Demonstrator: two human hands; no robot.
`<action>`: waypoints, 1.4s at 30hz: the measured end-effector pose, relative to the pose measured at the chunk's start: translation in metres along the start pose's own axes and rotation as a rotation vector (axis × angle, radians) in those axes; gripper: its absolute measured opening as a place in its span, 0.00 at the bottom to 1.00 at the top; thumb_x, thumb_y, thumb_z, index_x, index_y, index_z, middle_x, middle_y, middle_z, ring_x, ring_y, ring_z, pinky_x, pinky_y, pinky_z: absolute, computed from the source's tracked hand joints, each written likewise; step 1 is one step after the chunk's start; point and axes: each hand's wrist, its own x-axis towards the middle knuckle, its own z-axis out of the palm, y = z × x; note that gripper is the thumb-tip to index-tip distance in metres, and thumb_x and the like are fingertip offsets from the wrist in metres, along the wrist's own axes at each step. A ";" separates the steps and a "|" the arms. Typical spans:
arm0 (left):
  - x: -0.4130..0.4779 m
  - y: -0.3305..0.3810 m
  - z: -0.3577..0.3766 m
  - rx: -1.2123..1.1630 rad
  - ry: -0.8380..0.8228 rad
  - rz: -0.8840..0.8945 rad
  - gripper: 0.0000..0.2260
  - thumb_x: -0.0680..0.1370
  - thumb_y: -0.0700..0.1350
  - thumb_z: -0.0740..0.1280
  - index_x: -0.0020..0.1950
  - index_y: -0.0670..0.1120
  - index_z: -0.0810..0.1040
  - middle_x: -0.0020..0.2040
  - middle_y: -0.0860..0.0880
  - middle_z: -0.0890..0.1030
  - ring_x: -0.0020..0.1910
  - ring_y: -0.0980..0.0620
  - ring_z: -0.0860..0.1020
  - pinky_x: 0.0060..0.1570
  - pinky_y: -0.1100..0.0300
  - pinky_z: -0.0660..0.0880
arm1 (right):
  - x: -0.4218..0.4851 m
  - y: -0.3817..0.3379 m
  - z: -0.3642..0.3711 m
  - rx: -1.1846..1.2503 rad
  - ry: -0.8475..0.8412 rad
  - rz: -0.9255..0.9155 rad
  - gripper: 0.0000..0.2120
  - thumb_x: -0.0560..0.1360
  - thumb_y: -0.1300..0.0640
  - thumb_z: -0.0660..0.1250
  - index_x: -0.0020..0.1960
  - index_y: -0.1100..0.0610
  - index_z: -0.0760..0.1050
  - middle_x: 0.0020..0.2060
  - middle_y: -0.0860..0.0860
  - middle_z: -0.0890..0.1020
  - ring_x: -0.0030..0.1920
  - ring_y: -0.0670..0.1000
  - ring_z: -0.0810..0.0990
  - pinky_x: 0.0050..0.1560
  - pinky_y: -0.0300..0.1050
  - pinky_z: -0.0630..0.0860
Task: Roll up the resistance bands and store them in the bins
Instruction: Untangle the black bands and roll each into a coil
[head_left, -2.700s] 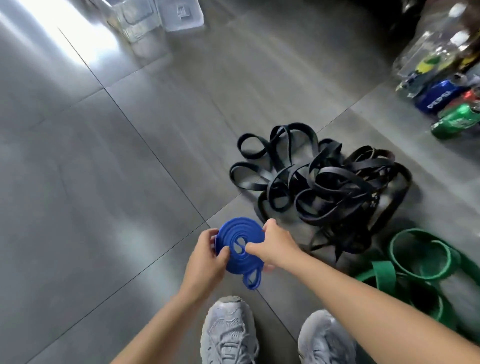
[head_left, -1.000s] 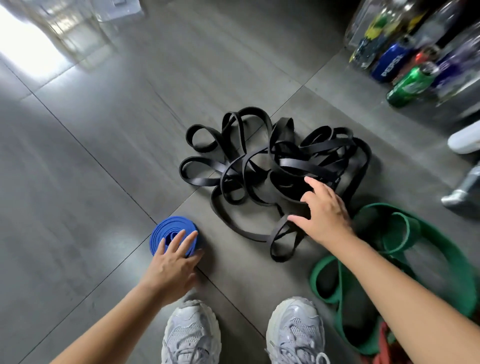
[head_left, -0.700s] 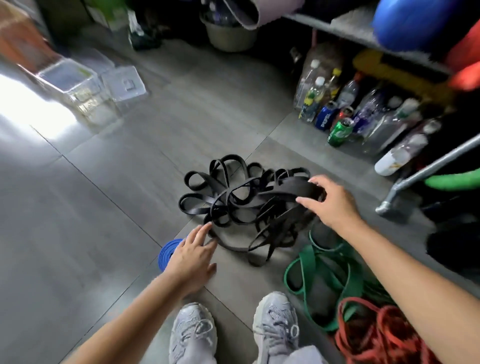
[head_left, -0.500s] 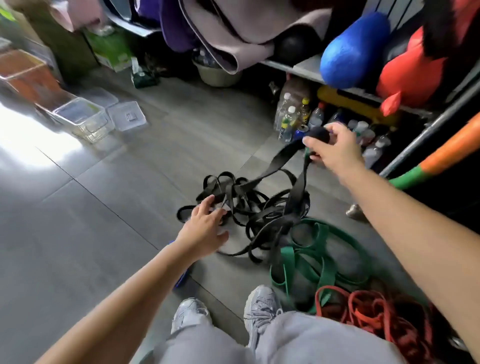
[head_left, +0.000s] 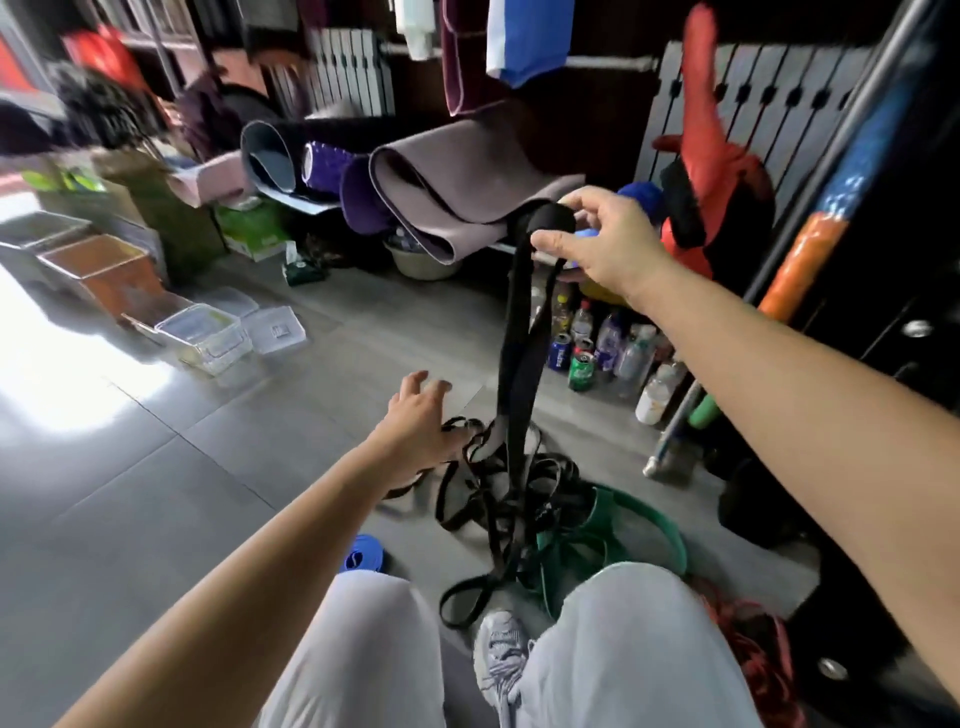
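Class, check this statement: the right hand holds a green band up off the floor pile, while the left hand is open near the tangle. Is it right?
One thing is wrong: the right hand holds up a black band, not a green one. The green band lies on the floor. The head view shows this. The left hand is indeed open near the tangle.

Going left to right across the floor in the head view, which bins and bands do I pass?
orange bin → clear bin → rolled blue band → black bands → green band → red band
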 end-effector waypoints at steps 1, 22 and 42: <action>-0.003 0.005 -0.008 -0.034 0.033 0.012 0.33 0.74 0.54 0.68 0.74 0.45 0.58 0.74 0.43 0.55 0.70 0.40 0.63 0.68 0.48 0.64 | -0.004 -0.008 -0.004 0.032 0.019 -0.013 0.10 0.70 0.59 0.74 0.42 0.49 0.73 0.38 0.49 0.79 0.42 0.51 0.81 0.39 0.50 0.81; -0.060 0.119 -0.084 -1.416 0.050 0.058 0.15 0.75 0.52 0.69 0.36 0.45 0.70 0.24 0.51 0.68 0.22 0.54 0.68 0.35 0.56 0.73 | -0.163 0.085 0.091 0.085 -0.352 0.318 0.20 0.65 0.53 0.79 0.52 0.51 0.74 0.43 0.40 0.78 0.46 0.39 0.77 0.52 0.31 0.73; -0.059 0.068 -0.089 -0.906 0.286 -0.032 0.15 0.69 0.54 0.74 0.35 0.49 0.71 0.28 0.49 0.71 0.20 0.56 0.68 0.22 0.66 0.67 | -0.124 0.029 0.042 0.027 -0.065 0.225 0.20 0.72 0.73 0.60 0.47 0.48 0.69 0.48 0.54 0.77 0.50 0.56 0.76 0.45 0.48 0.74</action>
